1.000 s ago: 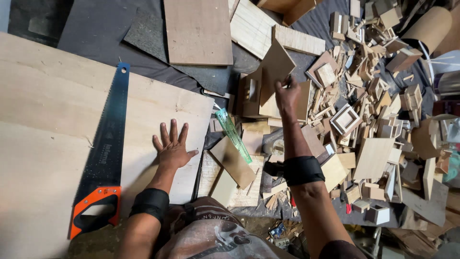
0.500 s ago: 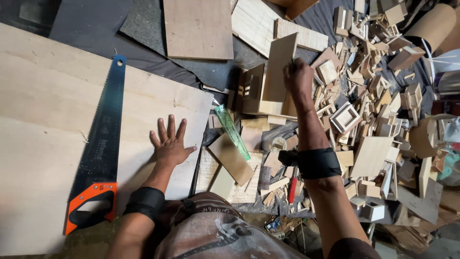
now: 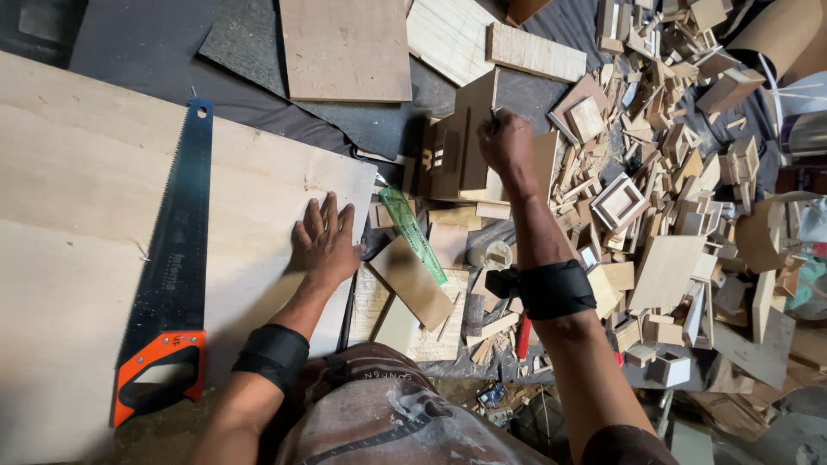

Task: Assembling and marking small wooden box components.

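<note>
In the head view, the left hand (image 3: 323, 241) lay flat, fingers spread apart, on the near right corner of a large plywood sheet (image 3: 95, 232); it held nothing and only pressed down. At about nine o'clock from this hand, well apart, a handsaw (image 3: 172, 258) with a dark blade and an orange handle rested on the same sheet, with the handle toward the person.

The right hand (image 3: 506, 146) was at about one o'clock from the left hand. Its fingers were closed on the edge of a thin brown board piece (image 3: 472, 129), which stood tilted up from the dark floor mat (image 3: 138, 60), just beside a small dark wooden box (image 3: 439, 159). A green ruler (image 3: 412, 232) lay between the two arms, near some flat offcuts. At three o'clock from the right hand spread a big heap of wood scraps (image 3: 672, 172).

By my judgement, the step in hand was picking the board piece out of the pile while the sheet was kept in place. The next move would probably call for a firm hold, lifting the piece free of the box without knocking over the scraps, and bringing it toward eight o'clock, to the sheet.
</note>
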